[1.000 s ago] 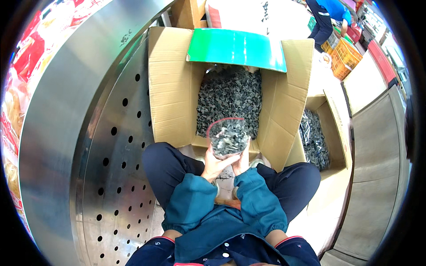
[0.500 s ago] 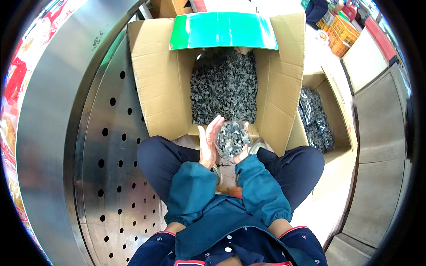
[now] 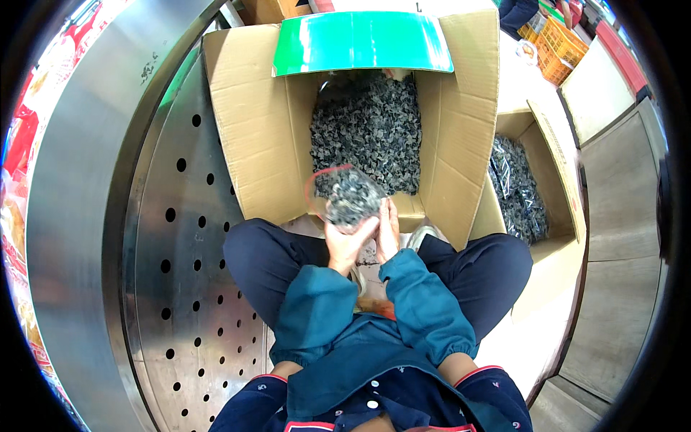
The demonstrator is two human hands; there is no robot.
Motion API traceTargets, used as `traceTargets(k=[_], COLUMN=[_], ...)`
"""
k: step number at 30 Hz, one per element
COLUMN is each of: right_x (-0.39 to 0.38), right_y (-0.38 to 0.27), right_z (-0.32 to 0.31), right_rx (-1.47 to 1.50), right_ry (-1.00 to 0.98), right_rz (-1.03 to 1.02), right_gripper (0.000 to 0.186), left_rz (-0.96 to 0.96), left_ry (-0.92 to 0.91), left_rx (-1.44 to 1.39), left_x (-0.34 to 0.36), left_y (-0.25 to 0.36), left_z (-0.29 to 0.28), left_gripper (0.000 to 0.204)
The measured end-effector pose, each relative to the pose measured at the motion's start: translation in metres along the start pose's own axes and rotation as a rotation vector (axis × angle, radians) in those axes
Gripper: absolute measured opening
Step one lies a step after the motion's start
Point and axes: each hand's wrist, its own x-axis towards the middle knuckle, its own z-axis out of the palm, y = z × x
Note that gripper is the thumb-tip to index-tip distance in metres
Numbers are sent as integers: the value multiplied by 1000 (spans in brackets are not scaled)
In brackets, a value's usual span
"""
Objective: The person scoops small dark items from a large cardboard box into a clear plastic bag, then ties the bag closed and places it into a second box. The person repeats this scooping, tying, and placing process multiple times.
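Hand position: left hand (image 3: 346,243) on clear bag (image 3: 351,200)

The left hand is clamped on the lower end of the clear bag, its fingers partly hidden. The bag, holding dark and pale flakes, extends forward and leftward from this hand; a red edge curves along its far left side. The right hand (image 3: 389,232) stands just beside the left, fingers straight and close together; from here I cannot tell whether it presses the bag. Directly beyond both hands: an open cardboard box (image 3: 253,115) with a green flap (image 3: 362,43) and a dark flake mass (image 3: 371,126) inside. Right of the right hand: a second box (image 3: 534,144) containing wrapped flakes (image 3: 517,194). Left of the left hand: a perforated metal panel (image 3: 183,241).
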Motion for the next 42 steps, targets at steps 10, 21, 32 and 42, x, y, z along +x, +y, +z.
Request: traceTargets(k=[10, 21, 32, 42], right_x=[-4, 12, 1, 5], right_y=[-30, 0, 11, -64], right_z=[10, -18, -16, 10], right_rx=[304, 395, 248, -718], right_ry=[-129, -119, -93, -189], right_rz=[260, 242, 191, -574], right_gripper=[70, 68, 59, 45], left_rz=[70, 127, 224, 88], left_ry=[-60, -381, -153, -108], left_rx=[-126, 11, 309, 229], left_x=[-3, -5, -10, 6], left_y=[24, 9, -2, 46], left_z=[5, 6, 12, -20], left_gripper=[54, 95, 102, 62])
